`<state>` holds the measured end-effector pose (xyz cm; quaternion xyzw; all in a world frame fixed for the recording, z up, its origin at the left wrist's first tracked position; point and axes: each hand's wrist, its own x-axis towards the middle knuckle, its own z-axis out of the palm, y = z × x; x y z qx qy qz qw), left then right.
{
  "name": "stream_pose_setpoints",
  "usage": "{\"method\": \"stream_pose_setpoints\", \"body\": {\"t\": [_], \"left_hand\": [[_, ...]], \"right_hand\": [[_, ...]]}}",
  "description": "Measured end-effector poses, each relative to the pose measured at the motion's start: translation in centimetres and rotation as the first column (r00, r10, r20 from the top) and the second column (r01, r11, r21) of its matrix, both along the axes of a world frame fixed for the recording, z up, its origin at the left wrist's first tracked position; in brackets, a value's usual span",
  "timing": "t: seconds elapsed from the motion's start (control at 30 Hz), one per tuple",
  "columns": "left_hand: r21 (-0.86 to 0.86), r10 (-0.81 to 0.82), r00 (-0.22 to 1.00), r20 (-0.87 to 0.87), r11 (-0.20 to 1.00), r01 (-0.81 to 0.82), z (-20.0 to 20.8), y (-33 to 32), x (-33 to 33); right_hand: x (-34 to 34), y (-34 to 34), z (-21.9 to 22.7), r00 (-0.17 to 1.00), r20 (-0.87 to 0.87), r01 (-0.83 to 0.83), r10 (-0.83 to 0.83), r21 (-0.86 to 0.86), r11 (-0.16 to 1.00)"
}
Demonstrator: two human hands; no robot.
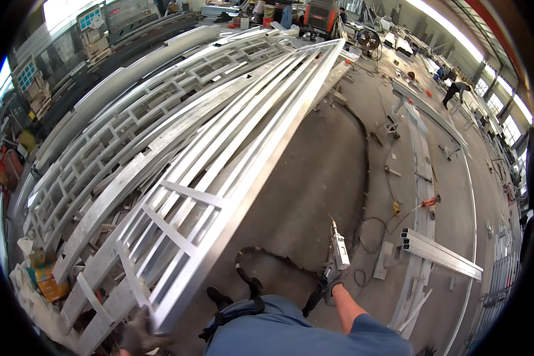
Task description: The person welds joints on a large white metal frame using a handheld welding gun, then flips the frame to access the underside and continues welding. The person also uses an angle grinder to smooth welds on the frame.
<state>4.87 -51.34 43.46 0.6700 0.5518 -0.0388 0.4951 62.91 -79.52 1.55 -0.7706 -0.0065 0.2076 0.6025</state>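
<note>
My right hand [332, 276], in a dark glove, is closed around a handheld welding torch [340, 252]. The torch has a white body and a thin nozzle tip pointing forward, away from me. A thick dark cable loops over the floor beside my feet. At the lower left, my gloved left hand [140, 333] is at the near end of a long silver metal frame [243, 193]; blur hides how its fingers lie. This frame has long parallel rails with short crossbars near my end, and it lies slanted over other metal pieces.
More lattice frames [121, 121] and long beams are stacked to the left. Square metal tubes [442, 254] lie on the right, near an orange-handled tool [431, 202] and loose cables. A black hose [365, 160] crosses the grey floor. Another person [455, 94] bends over far right.
</note>
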Motion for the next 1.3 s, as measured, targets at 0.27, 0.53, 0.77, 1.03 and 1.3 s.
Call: {"method": "stream_pose_setpoints", "body": {"t": [0.27, 0.53, 0.77, 1.03, 1.3], "left_hand": [[0.187, -0.068, 0.996, 0.059, 0.981, 0.056, 13.6, 2.3, 3.6], [0.463, 0.155, 0.943, -0.294, 0.886, -0.001, 15.6, 8.2, 0.8], [0.675, 0.288, 0.765, -0.576, 0.696, 0.246, 8.1, 27.2, -14.4], [0.538, 0.192, 0.62, -0.761, 0.72, 0.438, -6.3, 41.3, -16.1], [0.498, 0.187, 0.845, -0.501, 0.861, 0.105, -28.7, 39.0, -16.8]], "right_hand": [[-0.5, 0.1, -2.7, 0.984, 0.138, -0.09, 0.109, -0.135, 0.987], [-2.1, 3.7, 3.5, 0.892, 0.441, -0.058, 0.097, -0.1, 0.993], [-2.5, 1.3, 1.9, 0.995, 0.007, -0.105, 0.104, 0.101, 0.989], [-7.9, 1.7, 8.4, 0.996, 0.041, 0.083, -0.085, 0.048, 0.995], [-11.8, 5.1, 13.9, 0.991, 0.117, -0.056, 0.064, -0.077, 0.995]]}}
